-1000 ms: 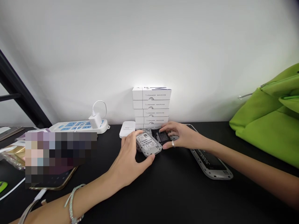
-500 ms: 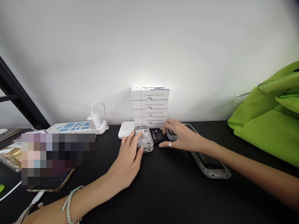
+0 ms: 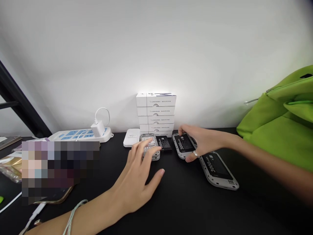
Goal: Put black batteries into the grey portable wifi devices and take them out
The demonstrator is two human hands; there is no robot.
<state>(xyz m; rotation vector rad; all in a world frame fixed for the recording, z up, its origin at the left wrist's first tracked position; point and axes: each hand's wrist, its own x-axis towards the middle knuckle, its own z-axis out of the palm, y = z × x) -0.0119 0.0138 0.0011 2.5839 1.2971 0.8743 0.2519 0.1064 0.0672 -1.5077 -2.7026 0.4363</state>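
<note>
My left hand hovers with its fingers spread, the fingertips over a small stack of grey device shells that has a printed label on top. Just right of that stack lies a loose black battery marked 3000mAh. My right hand has its fingers at the far edge and its thumb at the near edge of a grey open-backed device with a black battery in it. Partly under my right wrist is another grey open-backed device, its 3000mAh battery showing.
White boxes are stacked against the wall. A white rounded device lies left of them. Farther left are a power strip with a plugged-in charger and a phone. A green bag stands at right.
My left hand has lifted off the shells and opened wider. My right hand has moved right, from beside the loose battery to the open-backed device, which has shifted towards me.
</note>
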